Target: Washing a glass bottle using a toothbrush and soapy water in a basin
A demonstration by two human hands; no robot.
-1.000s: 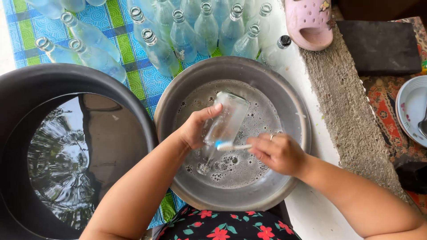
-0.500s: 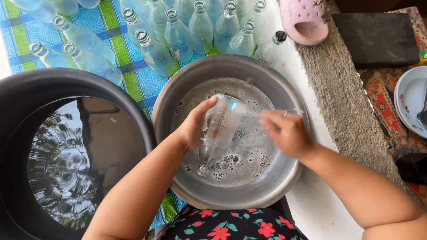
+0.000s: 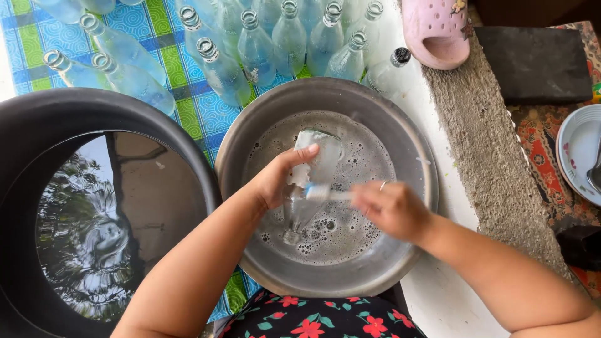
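The step in hand looks like scrubbing the outside of a clear glass bottle [image 3: 310,181] over a wide round grey metal basin [image 3: 400,131] of soapy, bubbly water. The left hand [image 3: 275,181] is clenched around the bottle's body, holding it tilted with the neck down towards the water and the base up. The right hand [image 3: 389,209], blurred with motion, grips a small pale-handled brush [image 3: 319,193] whose head lies against the bottle's side. By my judgement the next move calls for turning the slick, wet glass in a firm grip so the brush reaches another side. Beside the basin sits a large black round tub [image 3: 37,119] of still water. Beyond, many clear glass bottles [image 3: 275,37] lie on a blue and green chequered mat [image 3: 188,100], near a pink rubber clog [image 3: 435,28]
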